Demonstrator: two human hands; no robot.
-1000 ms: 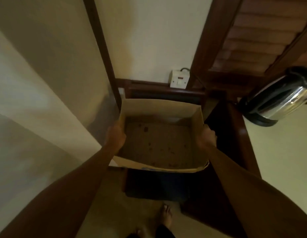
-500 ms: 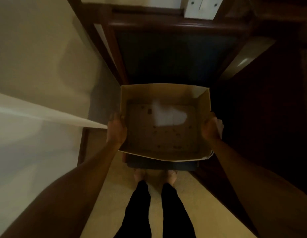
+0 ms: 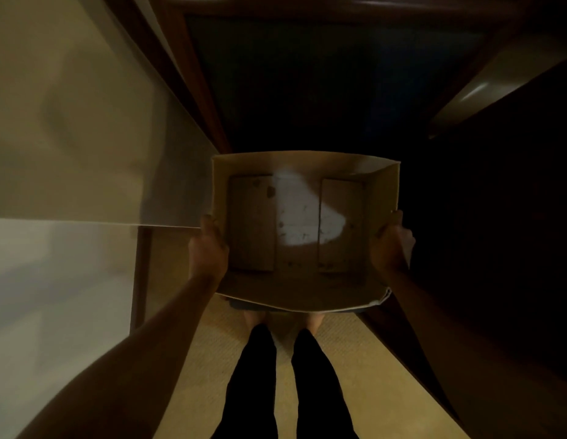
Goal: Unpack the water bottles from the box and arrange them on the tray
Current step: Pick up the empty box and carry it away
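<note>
One cardboard box is in view, held in the air above the person's two bare feet. It is brown, rectangular, with thin walls and two flaps lying flat on its bottom. Its open top faces up to the camera. The left hand grasps the left wall, the right hand grasps the right wall. The floor looks woven, beige.

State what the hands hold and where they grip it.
Both hold the open box, which shows no bottles inside. The left hand grips its left wall, the right hand its right wall, each near the top rim.
</note>
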